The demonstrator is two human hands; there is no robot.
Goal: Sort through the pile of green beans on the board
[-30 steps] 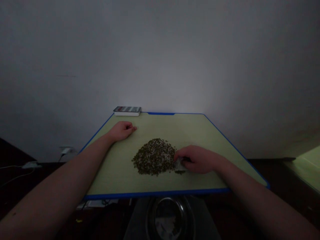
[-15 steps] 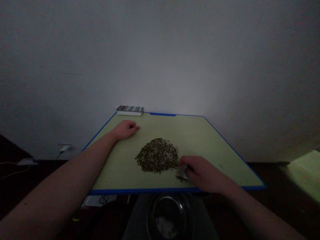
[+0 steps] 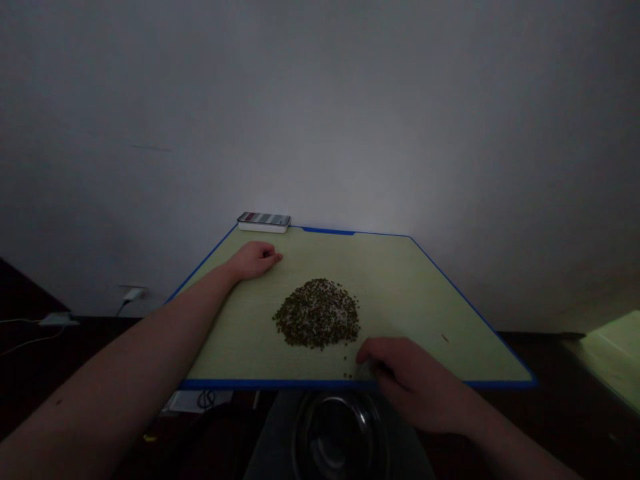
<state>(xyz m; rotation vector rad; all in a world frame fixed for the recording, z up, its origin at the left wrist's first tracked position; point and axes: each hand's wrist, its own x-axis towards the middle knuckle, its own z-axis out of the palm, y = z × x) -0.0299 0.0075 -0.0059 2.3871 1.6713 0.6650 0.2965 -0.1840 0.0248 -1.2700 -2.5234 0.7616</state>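
A pile of small green and pale beans [image 3: 317, 323] lies in the middle of a light green table with a blue edge [image 3: 280, 384]. My right hand [image 3: 407, 380] is at the table's near edge, fingers curled round a small pale thing that is mostly hidden. A few loose beans lie just left of it. My left hand [image 3: 255, 258] rests on the far left of the table, fingers loosely curled, holding nothing. A round metal bowl [image 3: 340, 437] sits below the near edge, under my right hand.
A phone on a white block [image 3: 264, 221] lies at the table's far left corner. A plain wall stands behind. On the dark floor at left lie a plug and cables [image 3: 131, 294]. Another light green surface [image 3: 617, 350] shows at far right.
My right hand has drawn back from the pile's right side to the near table edge, dragging a few beans along. The left hand has stayed put.
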